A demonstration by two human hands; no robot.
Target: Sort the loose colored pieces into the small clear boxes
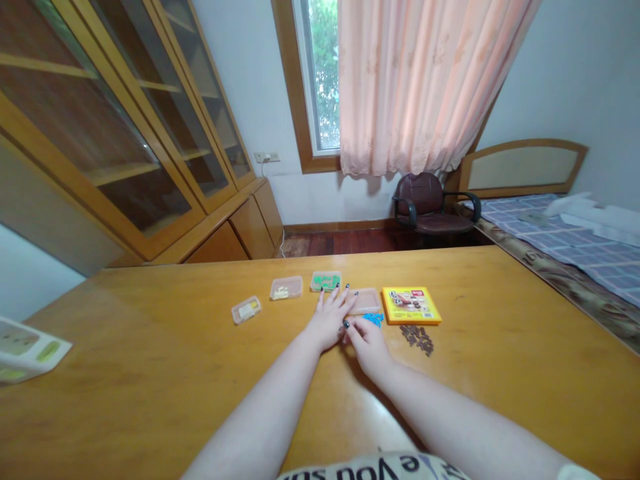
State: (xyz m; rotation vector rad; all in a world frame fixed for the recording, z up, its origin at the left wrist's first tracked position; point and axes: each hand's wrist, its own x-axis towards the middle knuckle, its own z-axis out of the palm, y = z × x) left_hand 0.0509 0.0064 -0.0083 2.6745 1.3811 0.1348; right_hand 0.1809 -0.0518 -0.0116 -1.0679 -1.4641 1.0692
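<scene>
My left hand (pixel 331 319) is open, with its fingers spread and pointing away from me. Its fingertips lie between a clear box of green pieces (pixel 326 283) and a clear shallow box (pixel 367 303) in which I see no pieces. Close beside its thumb side, my right hand (pixel 371 348) has thumb and forefinger pinched together; whatever is between them is too small to make out. A heap of small blue pieces (pixel 374 320) lies just beyond my right hand. Farther right, loose brown pieces (pixel 418 339) are scattered in front of a yellow box (pixel 411 305).
Left of the green pieces stand a clear box with cream pieces (pixel 281 292) and a smaller clear box (pixel 247 311). A white and green plastic object (pixel 30 350) is at the wooden table's (pixel 165 373) left edge. Beyond are an office chair (pixel 430 203) and a bed (pixel 575 227).
</scene>
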